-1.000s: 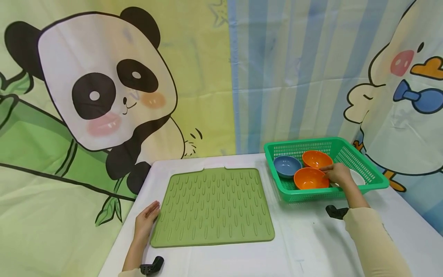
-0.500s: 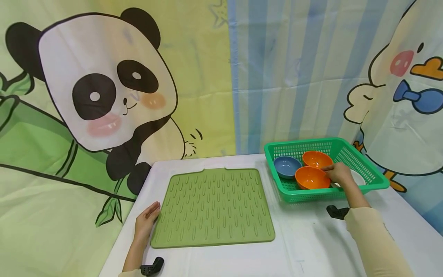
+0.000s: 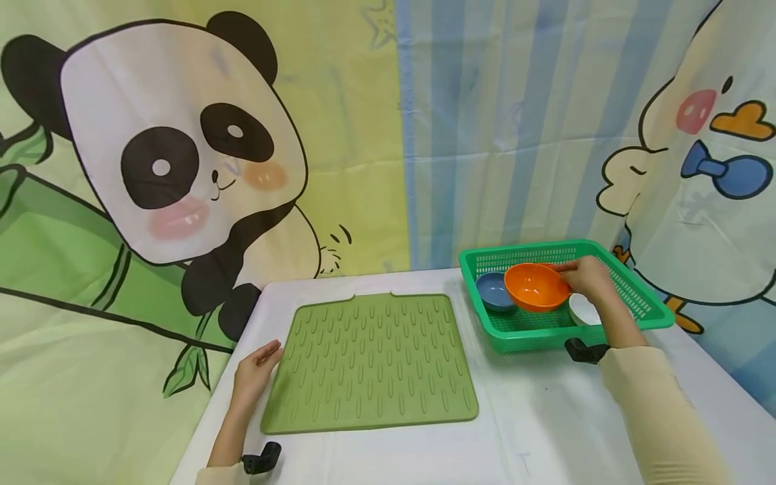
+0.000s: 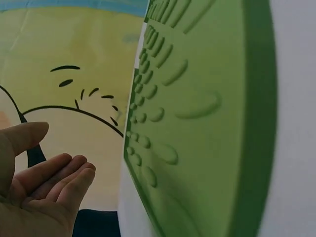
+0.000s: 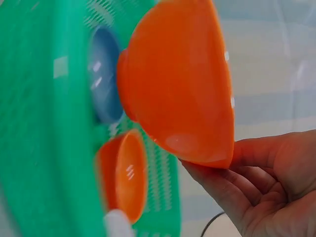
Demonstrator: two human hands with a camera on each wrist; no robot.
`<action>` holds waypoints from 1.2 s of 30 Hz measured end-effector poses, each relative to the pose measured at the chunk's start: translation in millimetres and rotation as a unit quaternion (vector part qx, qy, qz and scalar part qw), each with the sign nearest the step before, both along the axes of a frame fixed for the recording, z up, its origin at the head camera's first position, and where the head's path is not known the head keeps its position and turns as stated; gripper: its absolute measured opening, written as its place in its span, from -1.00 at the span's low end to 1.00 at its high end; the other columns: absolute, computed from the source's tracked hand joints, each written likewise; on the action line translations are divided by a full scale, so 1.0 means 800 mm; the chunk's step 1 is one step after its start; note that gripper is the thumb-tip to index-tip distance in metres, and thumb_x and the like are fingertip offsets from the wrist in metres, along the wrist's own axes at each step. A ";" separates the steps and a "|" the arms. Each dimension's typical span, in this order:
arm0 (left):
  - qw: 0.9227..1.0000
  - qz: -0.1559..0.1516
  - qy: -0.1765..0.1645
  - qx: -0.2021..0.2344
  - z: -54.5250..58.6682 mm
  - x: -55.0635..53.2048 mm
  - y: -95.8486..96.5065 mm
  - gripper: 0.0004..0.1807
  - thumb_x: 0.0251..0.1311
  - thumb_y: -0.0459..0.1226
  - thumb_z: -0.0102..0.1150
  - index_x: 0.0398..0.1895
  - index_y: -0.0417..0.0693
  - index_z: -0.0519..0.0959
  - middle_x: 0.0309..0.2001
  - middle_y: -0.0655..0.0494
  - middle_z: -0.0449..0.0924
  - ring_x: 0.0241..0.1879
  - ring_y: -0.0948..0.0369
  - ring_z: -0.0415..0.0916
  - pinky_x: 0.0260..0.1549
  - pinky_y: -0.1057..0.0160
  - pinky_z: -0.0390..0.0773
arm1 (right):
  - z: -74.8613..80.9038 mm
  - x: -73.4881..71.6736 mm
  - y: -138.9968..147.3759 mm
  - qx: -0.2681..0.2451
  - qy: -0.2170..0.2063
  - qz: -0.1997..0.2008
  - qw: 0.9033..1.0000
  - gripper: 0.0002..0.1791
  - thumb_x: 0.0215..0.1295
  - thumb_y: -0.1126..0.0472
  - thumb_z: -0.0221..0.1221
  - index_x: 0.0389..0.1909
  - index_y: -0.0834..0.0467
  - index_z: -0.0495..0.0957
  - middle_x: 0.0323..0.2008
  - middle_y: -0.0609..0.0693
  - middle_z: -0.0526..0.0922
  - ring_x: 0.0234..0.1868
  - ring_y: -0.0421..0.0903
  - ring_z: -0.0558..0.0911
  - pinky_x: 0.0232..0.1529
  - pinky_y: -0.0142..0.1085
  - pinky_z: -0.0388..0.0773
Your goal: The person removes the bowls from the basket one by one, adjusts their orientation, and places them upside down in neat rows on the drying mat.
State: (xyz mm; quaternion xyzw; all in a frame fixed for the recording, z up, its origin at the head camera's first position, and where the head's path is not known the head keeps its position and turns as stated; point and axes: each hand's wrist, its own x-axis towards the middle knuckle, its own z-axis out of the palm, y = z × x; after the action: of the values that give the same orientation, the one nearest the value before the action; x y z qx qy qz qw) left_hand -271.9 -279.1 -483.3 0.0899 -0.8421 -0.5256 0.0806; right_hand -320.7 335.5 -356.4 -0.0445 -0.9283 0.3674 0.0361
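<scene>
My right hand (image 3: 587, 277) pinches the rim of an orange bowl (image 3: 536, 289) between thumb and fingers. That bowl is raised over the green basket (image 3: 545, 341). In the right wrist view a second orange bowl (image 5: 133, 177) sits in the basket; the raised bowl mostly hides it from the head camera. A blue bowl (image 3: 494, 294) stands at the basket's left end, and a white bowl (image 3: 582, 310) lies partly behind my right wrist. My left hand (image 3: 254, 376), fingers relaxed and palm facing in, is beside the left edge of a green ridged mat (image 3: 372, 364), holding nothing.
The mat lies flat on a white-covered table (image 3: 515, 431), with the basket to its right near the back edge. Behind the table hangs a curtain (image 3: 339, 135) printed with a panda and a duck. Black wrist cameras (image 3: 585, 350) sit on both arms.
My right hand has lifted the front orange bowl up out of its place in the basket, so the white bowl shows more. My left hand has stayed by the mat.
</scene>
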 end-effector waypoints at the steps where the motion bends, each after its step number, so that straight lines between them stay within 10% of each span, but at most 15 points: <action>1: 1.000 -0.005 0.000 0.002 0.004 0.000 0.004 -0.42 0.24 -0.03 0.10 0.22 -0.19 0.39 0.19 -0.08 0.39 0.18 0.03 0.33 0.12 0.11 0.35 | 0.006 0.000 -0.007 -0.007 -0.002 0.003 1.000 -0.65 0.27 0.41 -0.03 0.03 0.52 0.43 -0.13 0.48 0.50 -0.52 -0.09 0.61 -0.46 -0.29 0.62; 22: 0.998 -0.065 0.009 0.013 -0.013 0.012 0.045 -0.41 0.18 -0.10 0.18 0.23 -0.19 0.38 0.19 -0.11 0.39 0.16 0.02 0.35 0.04 0.16 0.45 | 0.075 0.026 -0.177 -0.007 0.041 0.130 0.991 -0.71 0.23 0.43 0.05 -0.03 0.35 0.57 -0.16 0.29 0.62 -0.25 0.09 0.65 -0.35 -0.23 0.63; 26: 0.984 -0.153 0.065 0.062 0.016 0.025 0.086 -0.26 0.08 -0.14 0.29 0.31 -0.18 0.26 0.27 -0.07 0.29 0.25 0.06 0.24 0.11 0.28 0.35 | 0.077 0.034 -0.201 -0.014 0.027 0.150 0.988 -0.71 0.27 0.41 0.05 -0.02 0.33 0.57 -0.14 0.26 0.62 -0.21 0.06 0.64 -0.32 -0.27 0.62; 31: 0.942 -0.285 0.148 0.093 0.076 0.044 0.151 -0.06 -0.03 -0.36 0.36 0.40 -0.18 0.04 0.38 -0.05 0.06 0.36 0.05 -0.01 0.26 0.28 0.09 | 0.082 0.043 -0.224 -0.020 0.032 0.173 0.984 -0.72 0.26 0.42 0.06 -0.04 0.32 0.58 -0.15 0.24 0.63 -0.16 0.07 0.63 -0.26 -0.22 0.62; 36: 0.923 -0.324 0.195 0.071 0.127 0.061 0.196 0.16 -0.14 -0.43 0.42 0.44 -0.16 -0.19 0.42 -0.03 -0.10 0.38 0.00 -0.09 0.29 0.10 0.01 | 0.085 0.050 -0.243 -0.016 0.040 0.187 0.981 -0.73 0.24 0.42 0.07 -0.06 0.30 0.60 -0.17 0.21 0.64 -0.15 0.05 0.63 -0.24 -0.22 0.62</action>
State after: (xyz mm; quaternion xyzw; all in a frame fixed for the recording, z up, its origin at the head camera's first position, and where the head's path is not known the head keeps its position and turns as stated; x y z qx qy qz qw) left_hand -223.2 -122.0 -382.1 -0.2861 -0.7532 -0.5890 0.0618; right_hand -280.6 141.4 -288.1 0.1439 -0.9122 0.3836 0.0030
